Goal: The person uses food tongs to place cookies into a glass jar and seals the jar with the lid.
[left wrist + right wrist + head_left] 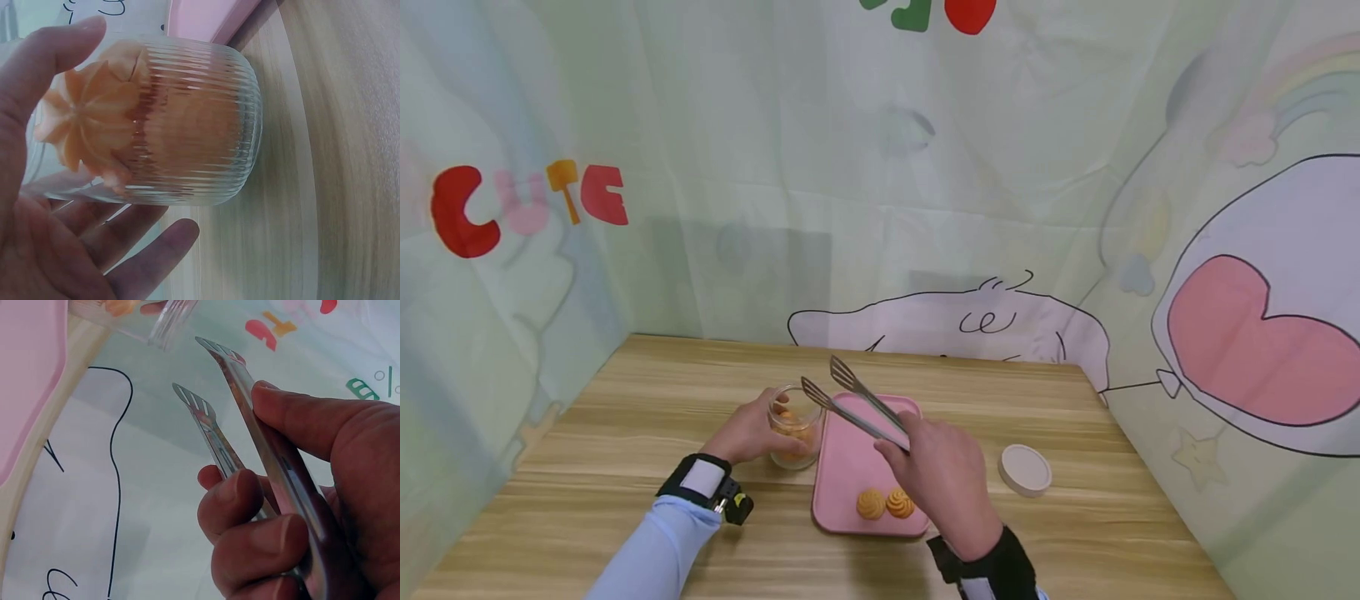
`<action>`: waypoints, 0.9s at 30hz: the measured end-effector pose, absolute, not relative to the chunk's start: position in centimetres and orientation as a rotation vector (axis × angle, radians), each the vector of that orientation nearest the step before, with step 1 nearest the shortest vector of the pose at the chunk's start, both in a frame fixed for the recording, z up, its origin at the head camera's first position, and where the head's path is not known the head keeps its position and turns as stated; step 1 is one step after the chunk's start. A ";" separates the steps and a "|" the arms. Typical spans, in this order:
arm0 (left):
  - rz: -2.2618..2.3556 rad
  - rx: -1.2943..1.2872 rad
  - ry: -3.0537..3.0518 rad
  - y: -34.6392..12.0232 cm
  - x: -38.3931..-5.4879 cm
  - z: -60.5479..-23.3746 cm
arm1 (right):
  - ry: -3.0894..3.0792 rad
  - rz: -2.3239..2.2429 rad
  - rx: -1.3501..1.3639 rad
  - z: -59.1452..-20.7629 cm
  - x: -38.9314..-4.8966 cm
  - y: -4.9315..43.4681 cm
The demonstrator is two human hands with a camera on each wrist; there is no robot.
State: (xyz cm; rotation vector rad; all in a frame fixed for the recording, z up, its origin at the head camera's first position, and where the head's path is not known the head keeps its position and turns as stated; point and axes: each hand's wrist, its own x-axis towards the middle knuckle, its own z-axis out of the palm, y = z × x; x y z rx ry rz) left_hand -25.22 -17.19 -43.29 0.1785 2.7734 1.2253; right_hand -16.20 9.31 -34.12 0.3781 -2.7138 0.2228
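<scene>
In the head view my left hand [748, 429] grips a clear glass jar [795, 458] standing just left of the pink tray. The left wrist view shows the jar's ribbed wall, my thumb on one side, fingers on the other, and swirl-shaped cookies [94, 115] inside. My right hand [943, 471] holds metal tongs [871, 427] with slotted tips. The tips are spread apart with nothing between them, raised close to the jar's rim and over the tray's far left corner. Two swirl cookies [871, 504] lie side by side at the tray's near end.
The pink tray [850, 467] lies in the middle of the wooden table [700, 375]. To its right is a round white lid [1025, 470], lying flat. Printed fabric [737, 167] hangs behind the table and along both sides.
</scene>
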 end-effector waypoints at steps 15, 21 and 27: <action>1.223 0.160 2.774 -17.3 -25.1 -43.2 | -2.831 0.273 0.285 -35.2 -15.6 11.0; 1.230 0.125 2.758 -17.1 -25.2 -43.2 | -2.870 0.313 0.268 -36.0 -15.1 11.9; 1.238 0.126 2.755 -17.1 -25.3 -43.5 | -2.930 0.296 0.258 -36.8 -14.2 13.0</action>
